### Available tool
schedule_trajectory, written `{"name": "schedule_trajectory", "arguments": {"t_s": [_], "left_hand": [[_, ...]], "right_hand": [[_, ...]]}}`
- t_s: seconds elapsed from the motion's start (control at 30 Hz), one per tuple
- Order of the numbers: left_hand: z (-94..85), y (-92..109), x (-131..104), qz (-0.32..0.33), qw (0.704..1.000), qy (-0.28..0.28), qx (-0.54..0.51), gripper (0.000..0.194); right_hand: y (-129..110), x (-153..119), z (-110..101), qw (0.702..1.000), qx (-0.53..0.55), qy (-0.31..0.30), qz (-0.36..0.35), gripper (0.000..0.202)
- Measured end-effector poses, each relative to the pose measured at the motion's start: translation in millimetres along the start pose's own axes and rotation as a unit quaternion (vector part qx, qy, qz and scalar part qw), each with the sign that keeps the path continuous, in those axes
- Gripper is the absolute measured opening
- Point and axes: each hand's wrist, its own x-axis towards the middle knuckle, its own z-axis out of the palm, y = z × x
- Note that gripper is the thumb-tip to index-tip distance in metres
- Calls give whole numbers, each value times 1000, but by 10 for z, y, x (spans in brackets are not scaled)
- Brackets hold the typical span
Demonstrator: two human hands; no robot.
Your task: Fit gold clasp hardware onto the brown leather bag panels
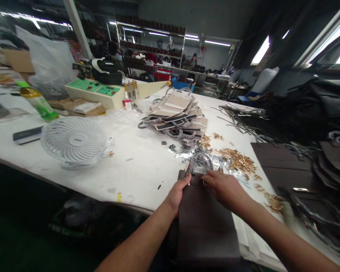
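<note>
A dark brown leather piece (pixel 205 226) hangs over the near edge of the white table, its top end lying on the tabletop. My left hand (pixel 179 190) grips its upper left edge, thumb on top. Closed at the upper right of the same piece is my right hand (pixel 222 187), fingers pressed down beside the handle's base. A plastic-wrapped handle (pixel 201 160) stands up between and beyond both hands. Small gold metal parts (pixel 239 160) lie scattered just past my right hand.
Stacked beige panels with wrapped handles (pixel 175 109) stand mid-table. A white fan (pixel 78 139), a dark flat box (pixel 27 135), a bottle (pixel 38 102) and a machine with green panels (pixel 99 90) are at left. Dark leather pieces (pixel 283 162) lie at right. People sit in the background.
</note>
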Motion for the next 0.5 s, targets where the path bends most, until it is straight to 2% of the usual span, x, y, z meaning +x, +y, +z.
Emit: {"name": "schedule_trajectory", "arguments": {"t_s": [0.17, 0.27, 0.37, 0.5], "left_hand": [[-29, -13, 9, 5, 1000, -6, -22, 40], [-43, -23, 14, -1, 1000, -2, -22, 41], [-27, -22, 12, -5, 1000, -1, -21, 44], [8, -10, 11, 8, 1000, 8, -23, 45]], "right_hand": [[142, -86, 154, 993, 106, 60, -2, 29], [155, -121, 184, 982, 163, 95, 22, 24], [116, -108, 153, 977, 190, 95, 19, 17], [82, -77, 133, 982, 170, 81, -4, 17]]}}
